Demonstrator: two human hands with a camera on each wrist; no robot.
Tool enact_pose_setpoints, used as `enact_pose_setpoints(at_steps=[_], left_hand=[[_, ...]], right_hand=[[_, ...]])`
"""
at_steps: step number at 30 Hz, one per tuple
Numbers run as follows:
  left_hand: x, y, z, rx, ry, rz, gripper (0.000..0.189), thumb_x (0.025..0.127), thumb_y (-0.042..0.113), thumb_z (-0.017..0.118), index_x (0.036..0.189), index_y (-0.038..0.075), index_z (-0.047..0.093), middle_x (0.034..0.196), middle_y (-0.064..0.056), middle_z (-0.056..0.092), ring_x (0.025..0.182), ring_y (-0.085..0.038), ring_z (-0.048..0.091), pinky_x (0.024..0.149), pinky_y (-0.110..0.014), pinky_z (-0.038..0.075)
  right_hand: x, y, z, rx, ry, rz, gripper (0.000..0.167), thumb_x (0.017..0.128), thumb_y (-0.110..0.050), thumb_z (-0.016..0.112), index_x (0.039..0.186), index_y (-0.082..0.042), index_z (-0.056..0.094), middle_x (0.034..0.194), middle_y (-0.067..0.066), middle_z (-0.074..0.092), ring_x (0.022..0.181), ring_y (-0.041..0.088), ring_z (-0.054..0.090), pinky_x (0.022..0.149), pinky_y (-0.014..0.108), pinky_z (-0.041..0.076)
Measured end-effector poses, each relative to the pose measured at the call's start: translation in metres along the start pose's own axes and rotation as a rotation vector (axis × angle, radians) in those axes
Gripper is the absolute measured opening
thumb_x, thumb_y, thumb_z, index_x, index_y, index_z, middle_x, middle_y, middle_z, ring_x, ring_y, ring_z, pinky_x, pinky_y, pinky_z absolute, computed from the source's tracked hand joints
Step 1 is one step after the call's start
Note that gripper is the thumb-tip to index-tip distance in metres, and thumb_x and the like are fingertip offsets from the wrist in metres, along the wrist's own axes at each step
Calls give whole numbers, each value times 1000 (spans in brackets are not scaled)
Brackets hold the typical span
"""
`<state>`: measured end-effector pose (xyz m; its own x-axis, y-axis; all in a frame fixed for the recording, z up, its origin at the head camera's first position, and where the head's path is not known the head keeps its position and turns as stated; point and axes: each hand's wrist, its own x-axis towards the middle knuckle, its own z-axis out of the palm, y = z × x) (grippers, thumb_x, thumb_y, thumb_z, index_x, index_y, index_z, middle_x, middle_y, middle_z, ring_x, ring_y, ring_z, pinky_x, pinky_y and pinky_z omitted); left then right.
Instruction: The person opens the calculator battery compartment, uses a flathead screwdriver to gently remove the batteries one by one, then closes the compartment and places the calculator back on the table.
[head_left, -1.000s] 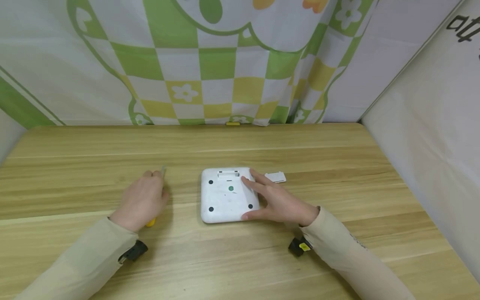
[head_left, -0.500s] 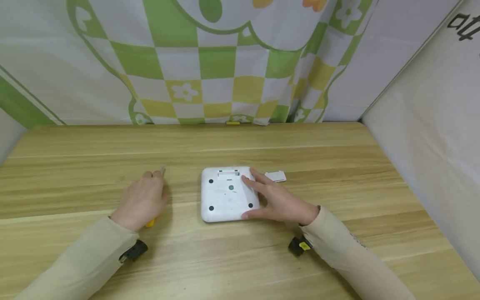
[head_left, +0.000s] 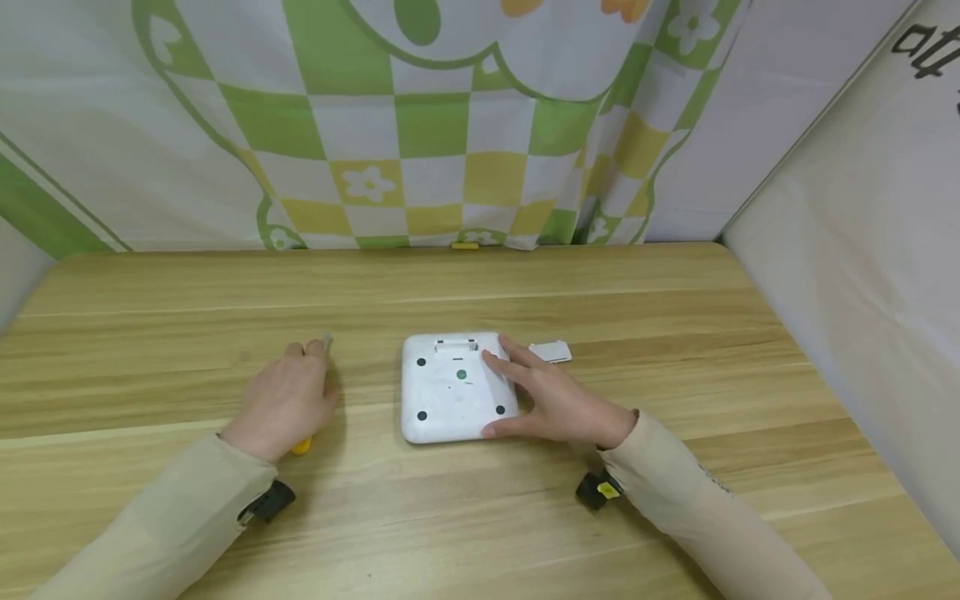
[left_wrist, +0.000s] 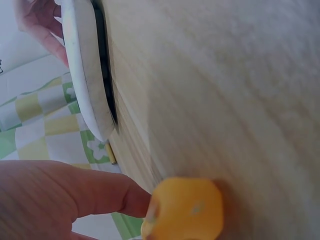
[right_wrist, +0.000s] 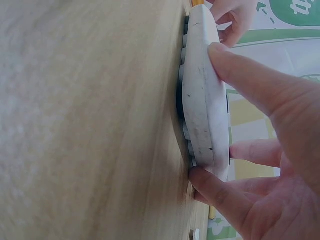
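Note:
A white calculator [head_left: 450, 396] lies face down on the wooden table, its keys showing underneath in the right wrist view. At its far edge is an uncovered battery compartment [head_left: 457, 347]. My right hand [head_left: 558, 404] holds the calculator's right side, thumb at the near corner and fingers over the back and far corner. To the left, my left hand [head_left: 283, 400] rests on the table and grips a screwdriver with a yellow-orange handle [left_wrist: 187, 207]. Its grey tip [head_left: 327, 340] pokes out past the fingers; the middle is hidden in the hand.
A white battery cover [head_left: 551, 352] lies just right of the calculator, behind my right hand. A small yellow piece [head_left: 465, 246] sits at the table's back edge, below a green-and-yellow checked curtain [head_left: 435, 125]. White cloth [head_left: 862, 217] hangs along the right side.

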<state>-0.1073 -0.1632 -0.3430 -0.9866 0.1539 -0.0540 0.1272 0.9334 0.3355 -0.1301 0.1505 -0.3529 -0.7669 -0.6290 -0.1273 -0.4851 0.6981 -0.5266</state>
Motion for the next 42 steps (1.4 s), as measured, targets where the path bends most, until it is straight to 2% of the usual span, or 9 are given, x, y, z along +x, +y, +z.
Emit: enact_pose_setpoints(at_steps=[5, 15, 19, 25, 28, 30, 32, 35, 42], left_hand=[[-1, -1, 1, -9, -5, 0, 31, 81, 4, 61, 100, -17, 49, 78, -21, 49, 55, -23, 48, 40, -28, 38], [-3, 0, -1, 20, 0, -4, 42, 82, 8, 61, 109, -19, 46, 78, -20, 47, 52, -22, 45, 37, -28, 36], [-3, 2, -2, 31, 5, -7, 41, 82, 10, 62, 108, -18, 46, 76, -18, 45, 51, -22, 43, 37, -28, 35], [-4, 6, -4, 56, 52, 7, 48, 85, 17, 64, 112, -19, 48, 83, -24, 49, 57, -26, 47, 39, -29, 37], [-3, 9, -5, 58, 88, 27, 52, 86, 21, 65, 114, -19, 48, 95, -30, 50, 75, -35, 51, 49, -39, 46], [-1, 11, -4, 53, 102, 48, 54, 86, 22, 66, 115, -20, 49, 103, -33, 50, 89, -42, 50, 63, -48, 49], [0, 13, -3, 41, 106, 80, 57, 87, 22, 66, 120, -20, 47, 110, -34, 49, 100, -46, 48, 79, -55, 47], [2, 17, -1, 18, 83, 122, 60, 87, 23, 66, 124, -19, 46, 118, -36, 48, 110, -49, 46, 94, -59, 40], [3, 23, 4, -50, 22, 156, 65, 91, 28, 63, 133, -16, 40, 135, -37, 39, 125, -53, 38, 104, -62, 31]], right_hand=[[0, 0, 0, -2, 0, -1, 93, 78, -49, 75, 151, -13, 30, 159, 16, 12, 143, 32, 24, 112, 44, 31], [0, 0, 0, -11, 3, 2, 93, 77, -49, 75, 150, -13, 30, 159, 16, 13, 143, 32, 26, 111, 43, 33], [0, 0, 0, -9, 1, 7, 93, 78, -49, 75, 150, -14, 30, 159, 16, 13, 143, 32, 25, 111, 43, 32], [0, 0, 1, -11, 1, 5, 93, 77, -49, 75, 150, -13, 30, 159, 16, 13, 143, 32, 25, 111, 43, 32], [0, 0, 1, -12, 2, 1, 93, 77, -49, 74, 150, -14, 30, 159, 16, 13, 143, 32, 25, 111, 43, 32], [0, 1, 1, -8, 3, 0, 93, 77, -49, 74, 150, -14, 30, 159, 16, 13, 143, 32, 25, 111, 43, 33], [1, 1, 1, 0, 3, 1, 93, 77, -49, 74, 150, -14, 30, 159, 16, 13, 143, 31, 25, 111, 42, 33], [1, 2, 1, 10, 2, 3, 92, 77, -49, 74, 150, -14, 30, 160, 15, 12, 143, 31, 25, 111, 42, 33], [0, 1, 1, 13, 1, 1, 92, 78, -48, 75, 150, -13, 31, 159, 15, 13, 143, 31, 25, 111, 42, 32]])
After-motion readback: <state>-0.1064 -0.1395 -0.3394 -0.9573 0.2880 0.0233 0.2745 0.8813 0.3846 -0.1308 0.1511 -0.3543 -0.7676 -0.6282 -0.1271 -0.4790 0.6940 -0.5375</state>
